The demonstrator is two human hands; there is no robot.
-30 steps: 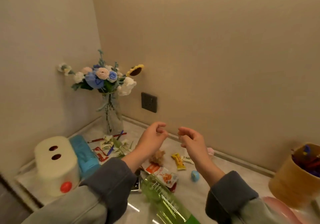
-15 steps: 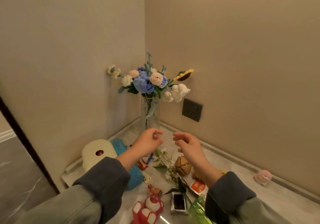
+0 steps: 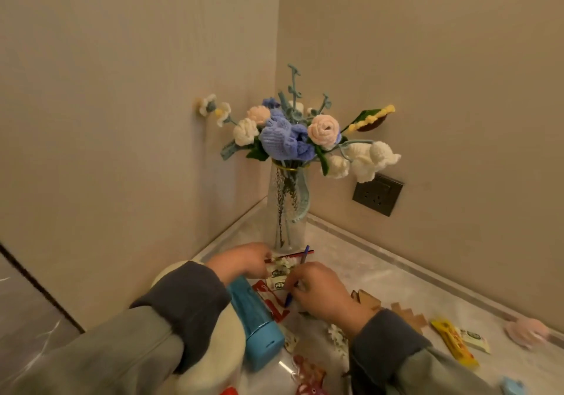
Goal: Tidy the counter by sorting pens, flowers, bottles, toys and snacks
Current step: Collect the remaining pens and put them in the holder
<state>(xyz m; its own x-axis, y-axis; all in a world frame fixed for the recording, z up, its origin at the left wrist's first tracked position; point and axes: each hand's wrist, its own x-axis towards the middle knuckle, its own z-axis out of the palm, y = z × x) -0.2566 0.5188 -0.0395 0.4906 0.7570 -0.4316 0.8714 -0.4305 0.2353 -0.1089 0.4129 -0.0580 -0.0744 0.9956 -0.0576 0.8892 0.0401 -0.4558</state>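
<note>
I face a corner where the left wall (image 3: 122, 120) and the right wall (image 3: 442, 74) meet, both plain beige with a faint grain. A dark socket plate (image 3: 377, 194) sits low on the right wall. Below me the pale marbled counter (image 3: 366, 272) runs into the corner, with a low raised lip (image 3: 427, 268) along the walls. At my far left a dark strip (image 3: 39, 288) borders a glossy grey panel (image 3: 27, 333). The light is warm and dim.

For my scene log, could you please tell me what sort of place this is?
Probably a home: a stone-look counter in a wall corner, a socket, a vase of knitted flowers, loose snacks, and a pen in the right hand.
</note>
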